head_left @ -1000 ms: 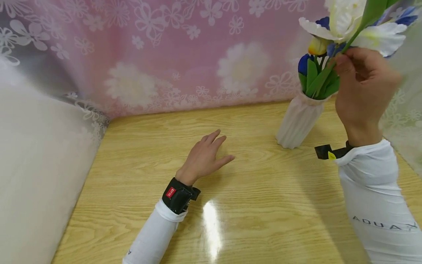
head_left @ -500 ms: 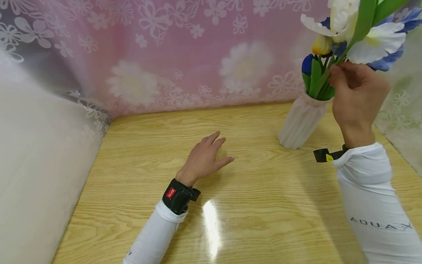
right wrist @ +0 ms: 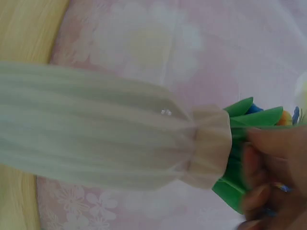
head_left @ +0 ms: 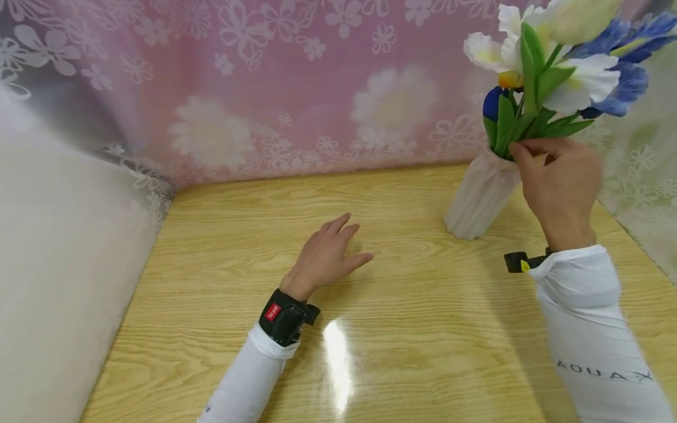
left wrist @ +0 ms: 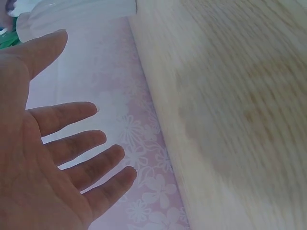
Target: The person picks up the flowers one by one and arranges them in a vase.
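Observation:
My right hand [head_left: 566, 191] pinches the green stem of a flower with a cream bloom [head_left: 582, 20] and green leaves [head_left: 531, 59], right at the vase's mouth. The ribbed white vase [head_left: 480, 197] stands on the table and holds white and blue irises [head_left: 616, 88], a dark blue bud [head_left: 493, 104] and green leaves. In the right wrist view, the vase [right wrist: 96, 127] lies across the picture, with the thumb and fingers [right wrist: 276, 139] close beside its frilled rim. With fingers spread, my left hand [head_left: 325, 255] is over the table's middle, holding nothing; its palm [left wrist: 43, 167] shows in the left wrist view.
A light wood-grain table [head_left: 222, 341] stretches below both hands. Behind it hangs a pink curtain [head_left: 296, 106] with white flower patterns, close to the vase. Pale sheeting [head_left: 58, 252] borders the left side, and more patterned sheeting [head_left: 642, 182] is at the right.
My right hand has come down and slightly left, lowering the pinched stem to the vase's mouth, and the cream bloom has dropped into view. The left hand has barely moved.

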`<state>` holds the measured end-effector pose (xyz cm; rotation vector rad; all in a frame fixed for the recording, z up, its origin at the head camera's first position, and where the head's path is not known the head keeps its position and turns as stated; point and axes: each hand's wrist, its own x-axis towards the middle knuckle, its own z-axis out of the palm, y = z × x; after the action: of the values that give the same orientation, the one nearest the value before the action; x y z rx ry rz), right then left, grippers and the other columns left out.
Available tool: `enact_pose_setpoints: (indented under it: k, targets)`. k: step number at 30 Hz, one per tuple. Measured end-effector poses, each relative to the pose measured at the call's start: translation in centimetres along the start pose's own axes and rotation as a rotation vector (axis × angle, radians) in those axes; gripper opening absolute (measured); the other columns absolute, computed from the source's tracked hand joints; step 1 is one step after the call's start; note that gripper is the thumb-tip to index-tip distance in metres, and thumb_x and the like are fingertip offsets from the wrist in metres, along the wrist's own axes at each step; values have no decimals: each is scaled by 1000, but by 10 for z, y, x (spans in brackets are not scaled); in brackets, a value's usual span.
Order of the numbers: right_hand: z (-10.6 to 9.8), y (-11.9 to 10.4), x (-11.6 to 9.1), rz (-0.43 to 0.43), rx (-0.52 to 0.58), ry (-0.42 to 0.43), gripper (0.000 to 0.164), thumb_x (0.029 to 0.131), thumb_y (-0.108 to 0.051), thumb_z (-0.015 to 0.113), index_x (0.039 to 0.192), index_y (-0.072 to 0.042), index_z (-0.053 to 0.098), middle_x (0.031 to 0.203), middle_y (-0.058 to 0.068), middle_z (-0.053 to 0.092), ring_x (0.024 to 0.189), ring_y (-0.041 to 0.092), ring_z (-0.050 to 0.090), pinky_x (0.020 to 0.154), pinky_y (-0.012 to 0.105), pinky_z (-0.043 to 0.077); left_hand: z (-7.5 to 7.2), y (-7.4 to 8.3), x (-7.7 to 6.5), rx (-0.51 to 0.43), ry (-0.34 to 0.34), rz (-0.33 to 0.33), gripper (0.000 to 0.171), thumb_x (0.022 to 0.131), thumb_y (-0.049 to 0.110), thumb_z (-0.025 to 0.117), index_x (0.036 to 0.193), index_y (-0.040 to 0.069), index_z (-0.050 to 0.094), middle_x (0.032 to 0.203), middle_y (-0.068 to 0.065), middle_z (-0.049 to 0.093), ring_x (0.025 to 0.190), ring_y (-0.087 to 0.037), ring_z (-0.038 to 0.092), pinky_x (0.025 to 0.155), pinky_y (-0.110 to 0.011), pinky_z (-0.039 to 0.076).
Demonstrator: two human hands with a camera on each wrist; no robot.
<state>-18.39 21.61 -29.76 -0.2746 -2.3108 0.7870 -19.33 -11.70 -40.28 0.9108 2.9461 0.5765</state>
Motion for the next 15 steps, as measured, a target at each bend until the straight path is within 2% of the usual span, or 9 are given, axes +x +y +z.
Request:
enact_pose_setpoints:
  k: [2,4,6,9,12,15]
  targets:
    - [-1,3,-6,26,-63,-101,42,88,-44,62,104,-6,75,76,-9,57,63,7,45,50,27,34,0,-1,-2,2,-3,-6,68,91,56,55,140,9,49,151,-12,32,132,-32,37,99,-49,39]
    - [0,5,-13,47,-56,-154,46,88,-45,62,112,-6,70,84,-3,55,68,12,45,51,30,35,0,-2,-3,4,0,-11,67,91,55,56,140,9,49,151,-13,33,132,-33,38,100,-49,39]
    - [4,5,-20,42,-8,-122,47,87,-42,62,116,-7,65,88,-2,53,69,12,46,53,29,35,0,-3,-4,4,6,-11,67,91,55,56,140,9,50,150,-13,33,131,-33,38,100,-49,39]
    - [9,4,-29,11,80,-39,45,86,-37,63,118,-5,61,86,-8,52,65,2,46,57,23,35,0,-4,-4,6,8,-9,67,91,54,56,140,8,49,150,-13,33,131,-34,38,99,-49,39]
    - [14,4,-37,-73,171,12,35,87,-28,64,109,-1,65,80,-10,52,62,-2,46,58,18,35,0,-5,-4,9,9,-10,68,92,55,56,141,9,48,151,-13,33,131,-34,38,99,-49,40]
    - [19,5,-43,-165,241,1,25,88,-20,65,101,1,69,77,-8,55,62,0,48,60,16,37,0,-6,-3,12,10,-14,68,91,55,56,141,9,48,150,-13,33,131,-33,38,99,-49,39]
